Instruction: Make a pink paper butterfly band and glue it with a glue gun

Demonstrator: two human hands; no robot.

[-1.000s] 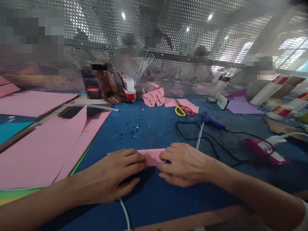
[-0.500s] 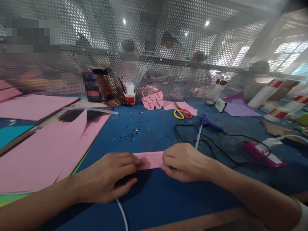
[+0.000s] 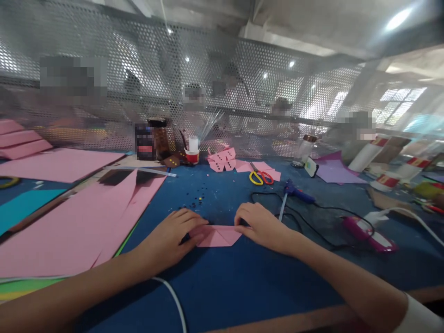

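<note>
A folded strip of pink paper with slanted ends and crease lines lies on the blue tabletop in front of me. At its left end my left hand has the paper pinched, thumb in front and fingers behind. My right hand grips the upper right corner with curled fingers; the thumb is partly hidden. Beyond the hands lie small dark scraps. Farther back is a pink cut-out shape with black dots, next to scissors with yellow and red handles.
A blue glue gun with a black cable lies to the right, near a magenta power strip. Large pink sheets cover the left side. A cup stands before the perforated metal screen, with people beyond it. A white cable runs near me.
The pink paper now shows slanted ends and a different crease pattern. My left hand has turned and closed its thumb onto the paper. The camera view has tilted up.
</note>
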